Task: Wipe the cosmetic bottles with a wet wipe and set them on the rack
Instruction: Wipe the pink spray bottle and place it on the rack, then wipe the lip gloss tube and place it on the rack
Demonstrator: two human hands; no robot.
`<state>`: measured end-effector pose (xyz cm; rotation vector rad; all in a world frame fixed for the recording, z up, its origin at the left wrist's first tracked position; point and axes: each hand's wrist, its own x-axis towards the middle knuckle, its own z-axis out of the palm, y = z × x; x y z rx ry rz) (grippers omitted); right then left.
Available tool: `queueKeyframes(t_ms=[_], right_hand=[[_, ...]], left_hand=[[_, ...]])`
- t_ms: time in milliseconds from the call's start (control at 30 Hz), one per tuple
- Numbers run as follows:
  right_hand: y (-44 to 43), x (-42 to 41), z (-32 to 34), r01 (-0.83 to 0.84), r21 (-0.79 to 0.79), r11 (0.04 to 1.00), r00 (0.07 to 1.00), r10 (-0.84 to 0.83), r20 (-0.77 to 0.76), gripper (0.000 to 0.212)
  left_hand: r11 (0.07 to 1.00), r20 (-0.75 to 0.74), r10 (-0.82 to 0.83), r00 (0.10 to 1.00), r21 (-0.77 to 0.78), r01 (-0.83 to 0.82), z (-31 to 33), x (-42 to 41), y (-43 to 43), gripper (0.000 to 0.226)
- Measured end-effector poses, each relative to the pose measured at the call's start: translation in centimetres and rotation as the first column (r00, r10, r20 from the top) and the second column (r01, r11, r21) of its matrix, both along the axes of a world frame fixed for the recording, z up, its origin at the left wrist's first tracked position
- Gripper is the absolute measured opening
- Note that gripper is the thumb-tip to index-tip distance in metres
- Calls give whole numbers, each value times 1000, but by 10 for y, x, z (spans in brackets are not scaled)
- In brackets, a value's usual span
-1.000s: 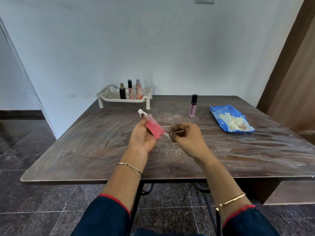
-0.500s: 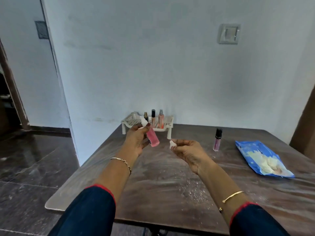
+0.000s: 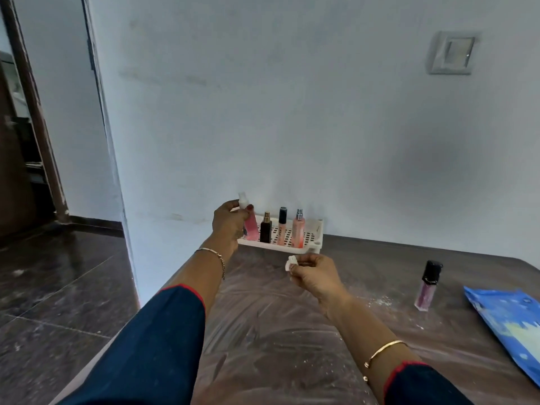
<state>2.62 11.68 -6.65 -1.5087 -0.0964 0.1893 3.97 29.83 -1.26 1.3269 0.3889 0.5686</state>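
Head camera looks down at two hands over a table (image 3: pixel 292 331). The left hand (image 3: pixel 230 223) has its fingers curled round a pink bottle (image 3: pixel 251 228). It holds the bottle upright at the left end of the rack (image 3: pixel 318 235). I cannot tell if the bottle's bottom touches the rack yet. A black bottle (image 3: pixel 266 230) stands on the rack just beside it, with two more in the same row.

The right hand (image 3: pixel 315 276) pinches a small white wipe (image 3: pixel 291 263) between thumb and fingers, low over the table in front of the rack.

I think this is the putting-away step for the pink bottle. The next move should be to bring it straight down, slowly, so it does not bump the black bottle, and then let go. One tube (image 3: pixel 426 287) stands on the table near a blue pack (image 3: pixel 508 317), well apart from the rack. It looks like the next one to wipe.
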Motion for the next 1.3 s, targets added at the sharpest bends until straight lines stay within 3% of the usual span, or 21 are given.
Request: queueKeyframes(t_ms=[267, 667, 833, 967, 1133, 1300], right_hand=[[4, 34, -24, -58, -29, 998, 998, 59, 33, 13], [3, 42, -27, -54, -27, 998, 998, 55, 27, 14], [-6, 28, -19, -49, -30, 998, 998, 50, 39, 15], [-21, 10, -7, -2, -18, 1000, 999, 3, 44, 12], [-45, -13, 1, 83, -4, 997, 995, -82, 57, 11], [-93, -35, -1, 174, 14, 985, 982, -174, 67, 10]], left_hand=[[953, -113, 105, 988, 295, -67, -23, 58, 14, 36], [861, -195, 161, 967, 507, -41, -33, 65, 18, 43], [792, -181, 225, 958, 606, -71, -21, 50, 12, 56], [747, -84, 272, 959, 647, -155, -4, 31, -18, 56], [711, -34, 198, 980, 693, -120, 11, 10, -81, 53], [656, -72, -21, 997, 752, 68, 5, 0, -150, 37]])
